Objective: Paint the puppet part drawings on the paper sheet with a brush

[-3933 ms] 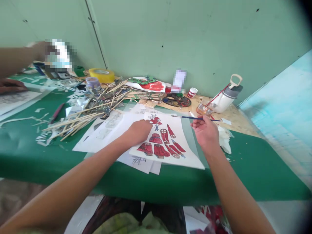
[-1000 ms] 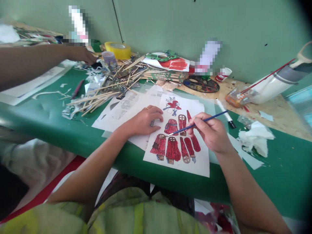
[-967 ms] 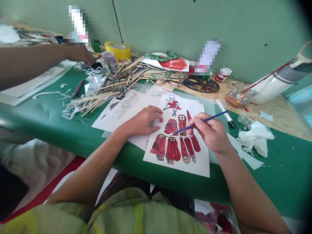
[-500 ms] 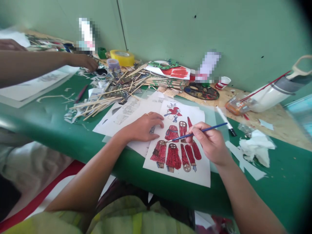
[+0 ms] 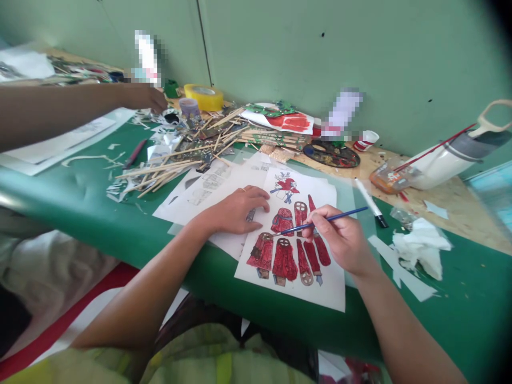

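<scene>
A thin blue paintbrush (image 5: 342, 214) is pinched in my right hand (image 5: 344, 239), its tip touching or just over a brown wheel shape on a painted figure part. The white sheet (image 5: 320, 296) under it carries several red-painted figure parts (image 5: 285, 261) and a small red and blue drawing (image 5: 285, 185) near its top. My left hand (image 5: 239, 209) lies on the sheet's left side, fingers spread and slightly bent, holding nothing. Beneath and beside it are more printed sheets (image 5: 180, 205) with uncoloured drawings.
Thin wooden sticks (image 5: 168, 168) and scraps pile up at back left, near yellow tape (image 5: 204, 97). A paint palette (image 5: 331, 153), marker (image 5: 372, 202), crumpled tissue (image 5: 424, 242) and tilted white bottle (image 5: 444, 160) are at right. Another person's arm (image 5: 68, 109) reaches in from the left.
My right hand and the brush have shifted very slightly, the brush's tip staying by the same wheel shape. My left hand stays put. The other person's hand has moved a little to the right.
</scene>
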The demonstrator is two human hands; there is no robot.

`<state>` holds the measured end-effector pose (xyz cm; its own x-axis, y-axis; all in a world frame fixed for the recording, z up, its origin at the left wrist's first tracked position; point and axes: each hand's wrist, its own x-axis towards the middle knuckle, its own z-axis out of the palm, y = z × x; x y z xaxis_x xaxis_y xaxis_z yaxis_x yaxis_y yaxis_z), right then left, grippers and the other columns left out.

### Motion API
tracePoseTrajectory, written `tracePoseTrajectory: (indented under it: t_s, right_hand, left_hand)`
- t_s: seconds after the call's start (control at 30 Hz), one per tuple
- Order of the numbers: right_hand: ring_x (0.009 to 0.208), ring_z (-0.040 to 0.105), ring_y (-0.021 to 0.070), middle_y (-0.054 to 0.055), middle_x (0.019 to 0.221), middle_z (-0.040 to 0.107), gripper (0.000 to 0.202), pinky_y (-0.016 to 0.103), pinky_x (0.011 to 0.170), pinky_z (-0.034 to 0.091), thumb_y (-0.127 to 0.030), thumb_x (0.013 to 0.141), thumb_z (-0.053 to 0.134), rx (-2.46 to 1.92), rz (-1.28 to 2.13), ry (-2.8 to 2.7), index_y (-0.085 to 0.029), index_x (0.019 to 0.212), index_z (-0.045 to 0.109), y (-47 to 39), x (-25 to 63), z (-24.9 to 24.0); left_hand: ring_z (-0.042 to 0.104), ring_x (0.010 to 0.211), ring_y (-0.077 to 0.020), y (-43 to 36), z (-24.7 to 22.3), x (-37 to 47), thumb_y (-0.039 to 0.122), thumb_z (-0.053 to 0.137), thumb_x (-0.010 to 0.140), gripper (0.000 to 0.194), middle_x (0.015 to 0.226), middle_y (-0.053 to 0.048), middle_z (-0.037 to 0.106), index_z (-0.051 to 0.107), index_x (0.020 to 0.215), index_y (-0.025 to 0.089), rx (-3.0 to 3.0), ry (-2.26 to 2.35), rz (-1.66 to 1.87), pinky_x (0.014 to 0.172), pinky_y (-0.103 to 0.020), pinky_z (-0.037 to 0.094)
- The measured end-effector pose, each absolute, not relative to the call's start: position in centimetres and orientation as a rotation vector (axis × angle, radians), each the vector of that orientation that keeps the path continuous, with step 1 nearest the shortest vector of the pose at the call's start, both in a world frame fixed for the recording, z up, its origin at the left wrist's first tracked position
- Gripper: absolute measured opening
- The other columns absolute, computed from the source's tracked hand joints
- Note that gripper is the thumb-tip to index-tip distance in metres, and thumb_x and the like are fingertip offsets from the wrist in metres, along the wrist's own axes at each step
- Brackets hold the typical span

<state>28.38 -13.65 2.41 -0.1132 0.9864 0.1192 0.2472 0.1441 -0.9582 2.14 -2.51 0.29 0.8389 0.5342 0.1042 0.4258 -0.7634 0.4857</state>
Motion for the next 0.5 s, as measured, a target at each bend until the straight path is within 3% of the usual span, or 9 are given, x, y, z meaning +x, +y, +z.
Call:
tracePoseTrajectory:
  t_s: [0.5]
  right_hand:
    - [0.069,0.069,0.0132,0.001,0.073,0.072,0.022,0.025,0.067,0.059,-0.038,0.102,0.058,-1.229,1.06,-1.53,-0.021,0.089,0.065,-13.57,28.16,2.43]
  left_hand:
    - [0.053,0.132,-0.0326,-2.27,-0.17,2.2,0.028,0.07,0.082,0.028,0.139,-0.014,0.059,0.068,0.109,0.021,2.547,0.675,0.373,0.113,-0.054,0.041]
